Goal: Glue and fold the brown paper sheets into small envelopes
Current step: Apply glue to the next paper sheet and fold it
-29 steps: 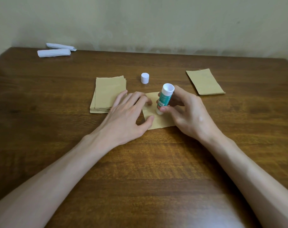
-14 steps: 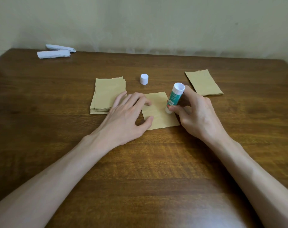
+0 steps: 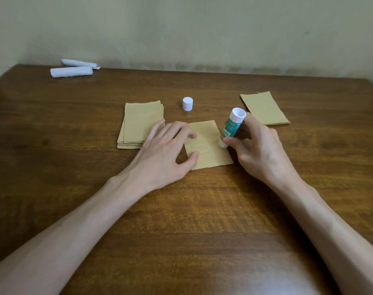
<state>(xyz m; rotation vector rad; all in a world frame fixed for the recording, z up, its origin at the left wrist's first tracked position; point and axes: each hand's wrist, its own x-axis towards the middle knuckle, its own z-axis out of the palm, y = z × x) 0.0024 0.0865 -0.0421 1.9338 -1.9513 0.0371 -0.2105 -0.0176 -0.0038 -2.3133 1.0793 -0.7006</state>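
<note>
In the head view, a small rectangular brown paper sheet (image 3: 210,150) lies flat on the dark wooden worktop (image 3: 181,220) at the centre of the frame. Our left hand (image 3: 164,150) rests on its left edge with the fingers spread and nearly straight. The fingertips and thumb press the paper down and grip nothing. Our right hand (image 3: 260,152) is curled round a white-and-green plastic glue stick (image 3: 231,128), which is held tilted with its lower end touching the sheet's right edge.

Left of centre, just beside our left fingers, sits a thick stack of brown sheets (image 3: 140,122). Above centre a short white cap (image 3: 187,103) stands upright, apart from everything. To the upper right lies a flat pile of folded brown pieces (image 3: 264,108), which we take to be finished envelopes. Two white paper rolls (image 3: 71,71) lie at the upper left, well apart.

We judge the sheet to be thin, light and limp. It is likely to slide on the smooth wood, and to wrinkle or drag under the glue unless it is pinned flat. Flat pressure opposite the glued edge suits it, and a corner pinch would serve for lifting and folding. The stick looks rigid and easy to hold round the barrel.

The stick's green label carries white lettering, but it is too small and blurred to read, so we can name no brand.
</note>
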